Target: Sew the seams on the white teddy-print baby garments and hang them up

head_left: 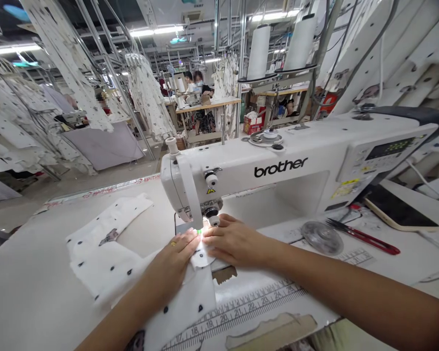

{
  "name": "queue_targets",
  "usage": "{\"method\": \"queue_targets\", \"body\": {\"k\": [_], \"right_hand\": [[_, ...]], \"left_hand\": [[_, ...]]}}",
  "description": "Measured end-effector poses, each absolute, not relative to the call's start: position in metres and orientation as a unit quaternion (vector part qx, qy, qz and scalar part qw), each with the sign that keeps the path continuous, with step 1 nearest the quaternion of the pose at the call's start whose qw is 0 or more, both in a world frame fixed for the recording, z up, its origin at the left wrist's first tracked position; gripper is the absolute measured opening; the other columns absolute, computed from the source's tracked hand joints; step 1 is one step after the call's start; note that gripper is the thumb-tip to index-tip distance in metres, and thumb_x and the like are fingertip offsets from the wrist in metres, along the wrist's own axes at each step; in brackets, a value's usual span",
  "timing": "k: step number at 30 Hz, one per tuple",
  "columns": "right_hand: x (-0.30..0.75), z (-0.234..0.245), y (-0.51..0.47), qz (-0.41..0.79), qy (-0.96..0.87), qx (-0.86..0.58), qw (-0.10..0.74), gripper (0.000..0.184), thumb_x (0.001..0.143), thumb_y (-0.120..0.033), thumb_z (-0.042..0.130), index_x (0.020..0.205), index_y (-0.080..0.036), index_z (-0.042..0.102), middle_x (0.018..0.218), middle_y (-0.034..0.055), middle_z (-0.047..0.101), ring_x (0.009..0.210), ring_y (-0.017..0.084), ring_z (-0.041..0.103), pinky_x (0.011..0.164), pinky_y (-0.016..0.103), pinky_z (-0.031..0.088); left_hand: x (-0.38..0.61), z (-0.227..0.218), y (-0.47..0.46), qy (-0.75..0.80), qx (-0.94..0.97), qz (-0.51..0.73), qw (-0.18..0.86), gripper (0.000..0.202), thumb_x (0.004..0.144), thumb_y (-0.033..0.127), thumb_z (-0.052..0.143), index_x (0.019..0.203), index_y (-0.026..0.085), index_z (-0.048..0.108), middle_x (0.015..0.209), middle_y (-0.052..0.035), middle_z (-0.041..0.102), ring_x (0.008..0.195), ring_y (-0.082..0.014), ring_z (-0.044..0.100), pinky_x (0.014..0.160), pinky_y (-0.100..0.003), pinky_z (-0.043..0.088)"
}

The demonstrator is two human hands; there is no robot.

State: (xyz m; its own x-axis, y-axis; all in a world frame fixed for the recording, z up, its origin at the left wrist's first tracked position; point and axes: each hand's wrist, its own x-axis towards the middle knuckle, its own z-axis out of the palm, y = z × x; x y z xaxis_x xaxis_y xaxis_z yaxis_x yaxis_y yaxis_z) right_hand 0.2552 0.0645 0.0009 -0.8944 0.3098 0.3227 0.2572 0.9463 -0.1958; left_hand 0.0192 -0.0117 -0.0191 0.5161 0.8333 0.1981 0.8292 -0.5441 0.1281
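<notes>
A white brother sewing machine (237, 165) stands in front of me, its needle area lit by a small lamp. White fabric (106, 253) with dark dots and small printed figures lies on the sewing table (29, 278), and part of it reaches under the needle area. My left hand (175, 256) rests on this fabric just left of the needle, fingers stretched out and pointing forward. Close by on the right, my right hand (237, 241) lies with its fingers extended on the fabric's edge. Glare and my fingertips hide the presser foot and the stitching spot.
Red thread snips (366, 236), a clear round bobbin case (322, 238) and a phone (398, 207) lie at the right. A printed ruler (241, 312) runs along the front. Thread cones (259, 51) stand above the machine; hanging garments (146, 92) and co-workers are farther back.
</notes>
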Motion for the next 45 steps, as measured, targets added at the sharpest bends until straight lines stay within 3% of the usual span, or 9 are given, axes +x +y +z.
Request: {"method": "queue_targets", "body": {"k": [16,20,23,28,33,40,45], "right_hand": [[0.258,0.0,0.066,0.071,-0.966,-0.161,0.188,0.024,0.099,-0.029,0.05,0.117,-0.019,0.061,0.112,0.0037,0.068,0.104,0.02,0.052,0.104,0.038,0.028],[0.262,0.005,0.065,0.043,-0.976,-0.111,0.182,0.02,0.099,-0.03,0.051,0.11,-0.02,0.064,0.099,0.0024,0.067,0.098,0.019,0.052,0.106,0.037,0.026],[0.262,0.005,0.063,0.019,-0.979,-0.111,0.171,0.019,0.098,-0.031,0.052,0.107,-0.02,0.065,0.099,0.0025,0.065,0.098,0.019,0.051,0.111,0.039,0.02],[0.259,0.003,0.065,0.016,-0.97,-0.177,0.167,0.024,0.098,-0.038,0.053,0.111,-0.02,0.062,0.111,0.0065,0.062,0.109,0.023,0.047,0.109,0.043,0.023],[0.261,0.002,0.068,0.034,-0.966,-0.16,0.201,0.023,0.098,-0.035,0.052,0.112,-0.022,0.063,0.109,0.0057,0.063,0.109,0.022,0.046,0.108,0.04,0.027],[0.26,0.004,0.062,0.032,-0.974,-0.123,0.186,0.024,0.1,-0.037,0.05,0.111,-0.021,0.064,0.106,0.0035,0.063,0.101,0.019,0.051,0.113,0.04,0.018],[0.258,0.003,0.062,0.035,-0.972,-0.158,0.171,0.025,0.098,-0.039,0.053,0.114,-0.023,0.063,0.112,0.0045,0.062,0.109,0.021,0.048,0.112,0.043,0.019]], "left_hand": [[0.018,-0.001,-0.007,0.454,0.884,0.111,-0.009,0.046,0.093,0.005,0.039,0.134,0.02,0.055,0.137,-0.0078,0.058,0.132,-0.0256,0.05,0.108,-0.048,0.046],[0.018,0.009,-0.014,0.384,0.915,0.123,0.002,0.044,0.092,0.004,0.042,0.13,0.02,0.057,0.133,-0.0083,0.061,0.124,-0.0227,0.055,0.104,-0.04,0.051],[0.018,0.007,-0.015,0.357,0.924,0.137,-0.005,0.046,0.089,0.001,0.041,0.129,0.017,0.058,0.129,-0.0098,0.064,0.121,-0.021,0.058,0.104,-0.037,0.051],[0.015,-0.001,-0.001,0.391,0.911,0.125,-0.027,0.052,0.088,-0.003,0.037,0.13,0.019,0.057,0.13,-0.0087,0.064,0.122,-0.0224,0.059,0.103,-0.041,0.051],[0.013,-0.002,0.005,0.433,0.894,0.113,0.004,0.058,0.088,-0.003,0.038,0.136,0.025,0.052,0.134,-0.0056,0.06,0.125,-0.0216,0.056,0.104,-0.041,0.051],[0.011,0.0,-0.007,0.403,0.907,0.122,0.003,0.047,0.09,0.001,0.038,0.129,0.019,0.057,0.134,-0.008,0.061,0.125,-0.0226,0.056,0.104,-0.044,0.051],[0.007,-0.005,0.001,0.442,0.891,0.103,0.007,0.05,0.09,0.0,0.037,0.133,0.019,0.056,0.139,-0.0081,0.058,0.128,-0.0228,0.054,0.106,-0.043,0.049]]}}
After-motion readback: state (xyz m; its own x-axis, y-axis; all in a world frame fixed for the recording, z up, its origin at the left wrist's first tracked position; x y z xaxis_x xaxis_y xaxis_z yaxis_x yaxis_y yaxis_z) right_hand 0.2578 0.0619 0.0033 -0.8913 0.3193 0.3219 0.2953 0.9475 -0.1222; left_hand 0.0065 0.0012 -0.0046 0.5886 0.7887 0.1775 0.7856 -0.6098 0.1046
